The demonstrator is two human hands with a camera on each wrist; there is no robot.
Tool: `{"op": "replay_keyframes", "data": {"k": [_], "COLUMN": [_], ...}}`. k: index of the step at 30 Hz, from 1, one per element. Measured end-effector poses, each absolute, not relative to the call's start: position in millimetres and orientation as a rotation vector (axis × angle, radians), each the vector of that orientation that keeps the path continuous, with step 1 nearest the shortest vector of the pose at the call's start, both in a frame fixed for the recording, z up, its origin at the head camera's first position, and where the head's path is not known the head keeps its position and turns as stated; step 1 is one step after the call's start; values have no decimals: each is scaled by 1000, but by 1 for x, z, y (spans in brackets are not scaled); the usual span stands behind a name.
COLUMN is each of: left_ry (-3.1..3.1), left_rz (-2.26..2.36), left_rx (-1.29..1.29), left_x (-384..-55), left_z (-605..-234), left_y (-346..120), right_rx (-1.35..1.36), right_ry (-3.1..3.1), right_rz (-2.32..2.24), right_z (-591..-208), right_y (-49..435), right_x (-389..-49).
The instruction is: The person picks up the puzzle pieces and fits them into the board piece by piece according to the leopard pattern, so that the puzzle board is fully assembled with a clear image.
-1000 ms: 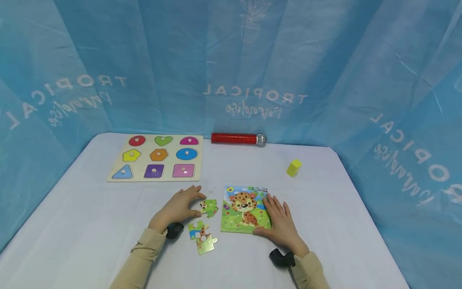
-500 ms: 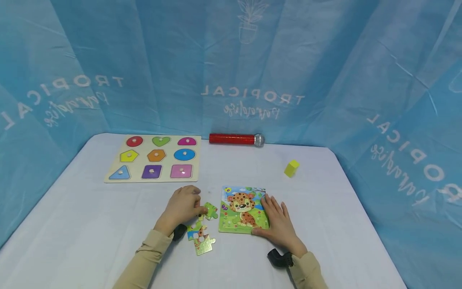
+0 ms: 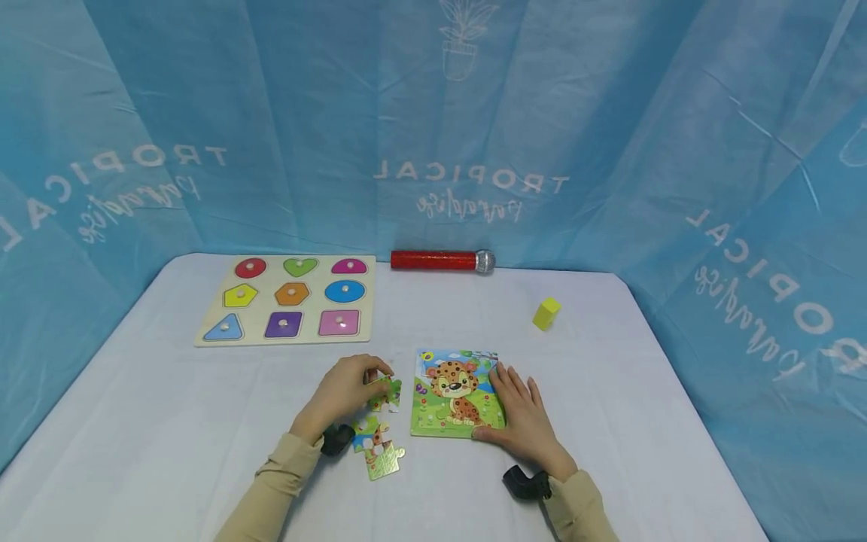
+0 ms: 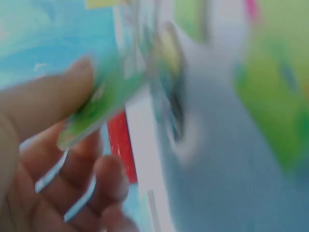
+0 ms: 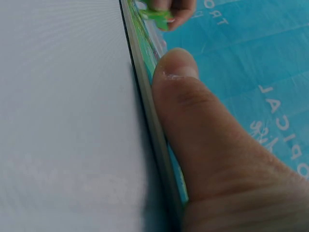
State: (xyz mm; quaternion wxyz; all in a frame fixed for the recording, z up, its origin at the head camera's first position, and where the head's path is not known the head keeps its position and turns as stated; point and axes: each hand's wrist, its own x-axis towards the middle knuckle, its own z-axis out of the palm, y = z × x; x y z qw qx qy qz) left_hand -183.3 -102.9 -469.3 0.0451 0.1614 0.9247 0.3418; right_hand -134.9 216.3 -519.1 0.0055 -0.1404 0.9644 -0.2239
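Seemingly thin puzzle piece (image 4: 107, 97) (mostly green).

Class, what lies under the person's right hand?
Beneath the right hand is part of the spotted-animal board, at its right edge; anything else there is covered from view.

- The right hand (image 5: 207, 125) rests its thumb on the board (image 5: 146, 96).
- Near the board's far end, the left hand (image 5: 182, 8) pinches a green piece (image 5: 157, 18).
- White cloth (image 5: 63, 121) this side of the board, lettered blue curtain (image 5: 241, 53) beyond.
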Motion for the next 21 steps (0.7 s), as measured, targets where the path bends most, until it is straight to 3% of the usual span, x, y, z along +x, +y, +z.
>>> {"op": "replay_keyframes", "data": {"k": [7,21], "left_ry": [2620,2858], "left_rz": [1411,1078], "left_rx": [349,430], "left_x": [-172,-154], "left_z": [-469,-474], "left_y": [-76,-38], "right_rx": [-433,-489], "right_ry": [3010,3072], "right_rz": [-708,-705], "right_z": [-519,-521], "right_y": [216,216], "right_x": [-134,-135]}}
